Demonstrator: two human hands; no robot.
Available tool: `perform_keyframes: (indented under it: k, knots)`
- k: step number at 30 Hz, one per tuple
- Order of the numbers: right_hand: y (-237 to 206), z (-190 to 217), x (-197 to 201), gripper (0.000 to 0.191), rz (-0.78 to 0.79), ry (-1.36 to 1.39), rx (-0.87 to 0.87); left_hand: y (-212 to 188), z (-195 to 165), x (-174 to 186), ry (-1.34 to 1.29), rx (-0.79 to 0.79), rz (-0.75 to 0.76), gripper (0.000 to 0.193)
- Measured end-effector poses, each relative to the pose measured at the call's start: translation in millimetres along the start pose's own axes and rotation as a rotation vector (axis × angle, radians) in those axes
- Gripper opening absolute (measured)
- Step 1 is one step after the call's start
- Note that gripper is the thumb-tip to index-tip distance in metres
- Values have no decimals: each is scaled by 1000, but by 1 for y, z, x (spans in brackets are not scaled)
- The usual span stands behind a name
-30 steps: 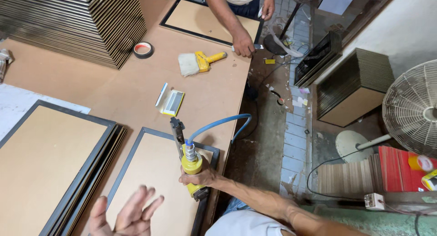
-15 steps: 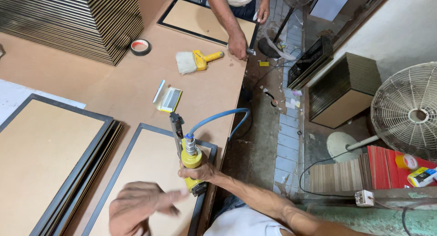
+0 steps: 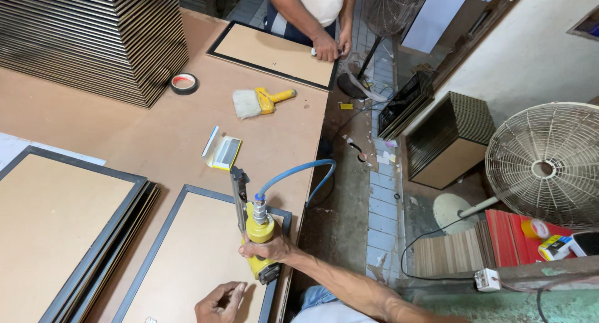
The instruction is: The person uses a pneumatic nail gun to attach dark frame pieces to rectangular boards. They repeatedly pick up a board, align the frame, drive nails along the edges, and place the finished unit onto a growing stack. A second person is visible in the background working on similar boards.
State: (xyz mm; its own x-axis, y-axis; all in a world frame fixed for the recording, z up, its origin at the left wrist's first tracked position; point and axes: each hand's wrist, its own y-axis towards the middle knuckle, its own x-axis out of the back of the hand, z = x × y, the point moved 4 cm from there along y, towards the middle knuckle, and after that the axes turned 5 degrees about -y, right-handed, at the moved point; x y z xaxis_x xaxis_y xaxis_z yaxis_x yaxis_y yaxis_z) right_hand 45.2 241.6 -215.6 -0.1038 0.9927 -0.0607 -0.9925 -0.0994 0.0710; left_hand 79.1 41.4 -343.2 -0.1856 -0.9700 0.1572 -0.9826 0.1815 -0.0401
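Right hand (image 3: 265, 248) wrapped tight around the yellow air stapler (image 3: 257, 236), grip closed on its body, nose pointing away along the right edge of the dark-framed board (image 3: 193, 254). Blue hose (image 3: 299, 171) loops off the top of the stapler over the bench (image 3: 125, 130) edge. Left hand (image 3: 219, 301) lies on the board backing near the bottom edge, fingers loosely curled, pinching nothing, just beside the stapler's lower end. Staple box (image 3: 223, 152) lies beyond the frame. Farther out a yellow-handled brush (image 3: 259, 102) and a tape roll (image 3: 184, 83). Stack of framed boards (image 3: 59, 223) to the left, tall pile of frames (image 3: 93, 36) at the far left corner. Another person's hand (image 3: 326, 48) rests on a second frame (image 3: 271, 53) at the far end. Fan (image 3: 546, 167) stands on the floor to the right.
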Motion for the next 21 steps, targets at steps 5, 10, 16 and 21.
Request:
perform_keyframes:
  k: [5, 10, 16, 21]
  knots:
    - [2, 1, 0, 22, -14, -3, 4, 7, 43, 3, -77, 199, -4, 15]
    - [3, 4, -1, 20, -1, 8, 38, 8, 55, 0, -168, 96, -50, 18]
    - [3, 13, 1, 19, 31, -49, -17, 17, 63, -5, -303, -64, 131, 22]
    - [3, 20, 3, 19, 46, -94, -20, 16, 66, -10, -203, -69, -13, 26]
